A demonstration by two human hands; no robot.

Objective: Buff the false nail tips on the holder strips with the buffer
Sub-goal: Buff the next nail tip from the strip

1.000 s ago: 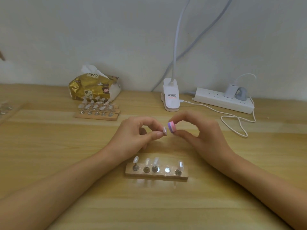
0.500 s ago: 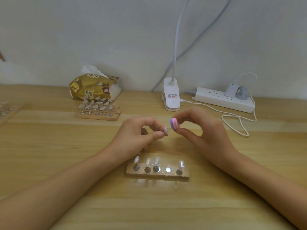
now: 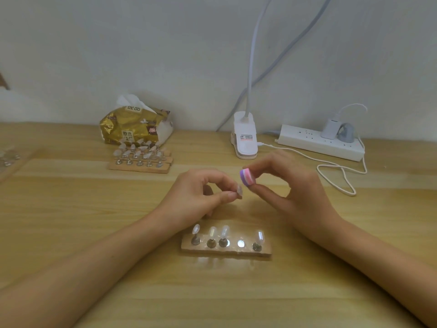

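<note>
My left hand [image 3: 201, 192] pinches a small clear nail tip [image 3: 239, 191] between thumb and forefinger above the table. My right hand [image 3: 290, 185] pinches a pink and purple buffer block [image 3: 247, 177] just up and right of that tip, a small gap between them. Below both hands lies a wooden holder strip [image 3: 225, 250] with several clear nail tips standing on metal pegs and one bare round magnet [image 3: 241, 244]. More holder strips [image 3: 142, 162] stacked with nail tips sit further back on the left.
A gold tissue pack [image 3: 134, 126] stands behind the far strips. A white clip lamp base [image 3: 244, 138] and a white power strip [image 3: 321, 143] with a looping cable [image 3: 340, 176] lie along the back right. Another tray edge [image 3: 9, 157] shows at far left.
The buffer in my right hand has lifted slightly up and away from the nail tip. My left hand has stayed almost still.
</note>
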